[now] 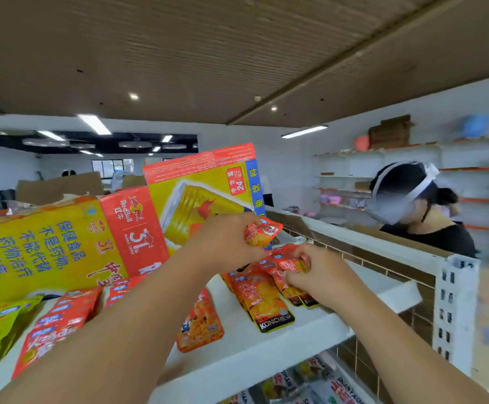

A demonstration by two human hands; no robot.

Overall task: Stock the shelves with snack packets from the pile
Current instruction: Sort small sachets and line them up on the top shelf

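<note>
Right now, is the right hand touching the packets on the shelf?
Touching: the head view shows the right hand pinching the packets lying on the shelf.

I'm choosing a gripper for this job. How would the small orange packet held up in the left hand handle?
Probably floppy: the packet crumples where the left hand pinches it. Likely light, since a pinch alone holds it aloft. Its glossy film may be slippery.
</note>
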